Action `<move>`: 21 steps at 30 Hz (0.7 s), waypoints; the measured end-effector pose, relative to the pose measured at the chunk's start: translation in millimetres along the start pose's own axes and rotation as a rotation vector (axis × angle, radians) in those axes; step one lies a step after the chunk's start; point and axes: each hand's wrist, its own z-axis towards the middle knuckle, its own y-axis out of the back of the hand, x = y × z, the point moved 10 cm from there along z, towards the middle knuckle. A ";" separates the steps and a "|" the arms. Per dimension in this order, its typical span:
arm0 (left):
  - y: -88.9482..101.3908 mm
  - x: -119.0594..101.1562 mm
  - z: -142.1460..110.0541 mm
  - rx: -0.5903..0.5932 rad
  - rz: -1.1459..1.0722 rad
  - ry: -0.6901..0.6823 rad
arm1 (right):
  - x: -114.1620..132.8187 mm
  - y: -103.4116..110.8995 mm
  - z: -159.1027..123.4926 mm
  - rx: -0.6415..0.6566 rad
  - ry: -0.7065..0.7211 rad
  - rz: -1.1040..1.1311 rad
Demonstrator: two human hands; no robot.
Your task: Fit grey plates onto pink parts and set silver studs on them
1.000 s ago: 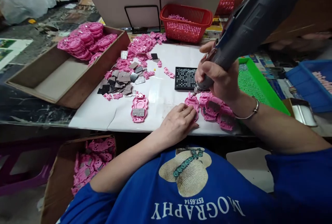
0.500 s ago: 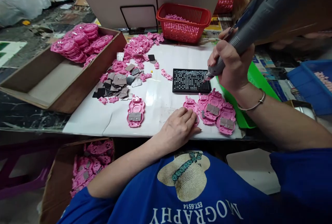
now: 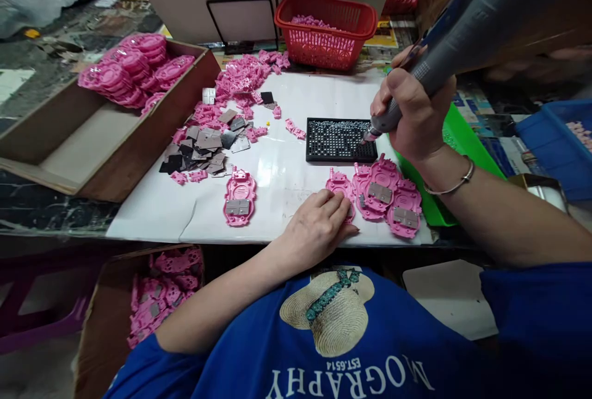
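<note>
My right hand (image 3: pixel 414 109) is wrapped around a grey electric screwdriver (image 3: pixel 467 35), slanting down to the left. Its tip is at the right part of a black screw tray (image 3: pixel 340 153), a grid of small holes with loose screws along the back. My left hand (image 3: pixel 319 220) rests at the table's front edge, fingers closed over a pink plastic casing (image 3: pixel 339 182) and hiding its lower part. Just right of that hand, several pink casings with grey metal plates (image 3: pixel 380 193) overlap. A single pink casing (image 3: pixel 240 186) with a plate lies apart to the left.
Grey metal plates (image 3: pixel 208 140) and small pink parts (image 3: pixel 245 75) are heaped on the white sheet. A cardboard box (image 3: pixel 111 164) with pink casings stands left, a red basket (image 3: pixel 324 47) at the back. A green tray (image 3: pixel 430 201) and a blue bin (image 3: pixel 550 146) are on the right.
The view has shifted slightly. The screwdriver tip stays at the right part of the screw tray, and my left hand remains on the same casing.
</note>
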 end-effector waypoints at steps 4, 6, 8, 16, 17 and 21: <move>-2.9 1.5 -0.6 0.018 0.004 0.008 | -3.4 -5.1 0.7 0.050 0.004 0.017; -4.0 1.6 -0.7 0.026 0.007 0.004 | -0.2 -5.6 2.1 0.047 0.018 0.012; -4.4 1.7 -0.7 0.027 0.008 0.000 | 7.3 -4.4 3.4 0.018 0.029 -0.002; -2.9 1.6 1.8 0.062 -0.014 0.016 | 52.2 -25.6 -15.9 0.047 0.012 0.211; -2.6 1.7 2.2 0.069 -0.017 0.020 | 52.7 -30.2 -20.7 0.070 0.002 0.230; -0.5 1.3 2.9 0.060 -0.016 0.015 | 43.5 -40.2 -36.0 0.123 -0.042 0.226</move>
